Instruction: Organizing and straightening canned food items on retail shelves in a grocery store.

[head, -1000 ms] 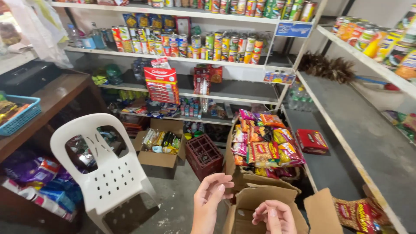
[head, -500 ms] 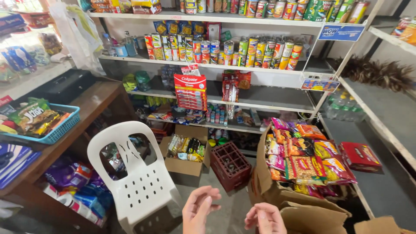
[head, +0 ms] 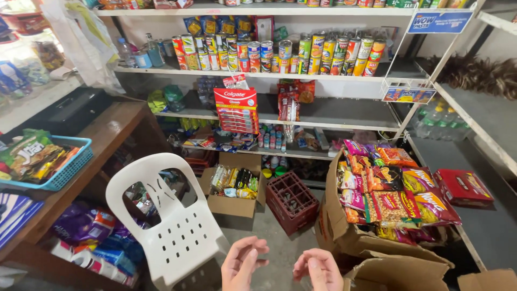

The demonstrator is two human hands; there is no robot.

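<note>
My left hand (head: 242,263) and my right hand (head: 319,269) hover side by side at the bottom middle of the head view, fingers loosely curled, holding nothing. Just right of my right hand lies a cardboard box flap (head: 396,272). Behind it stands a large cardboard box (head: 339,226) filled with colourful snack packets (head: 393,196). To the left of my left hand is a white plastic chair (head: 172,226). Both hands are apart from these things.
A dark red bottle crate (head: 291,202) and a small cardboard box of goods (head: 234,188) sit on the floor ahead. Shelves (head: 301,75) with cans line the back wall. A wooden counter (head: 102,134) with a blue basket (head: 64,170) stands left. A grey shelf (head: 484,215) runs right.
The view has shifted left and away from the open box below me. Both hands have dropped lower in the frame and stay empty.
</note>
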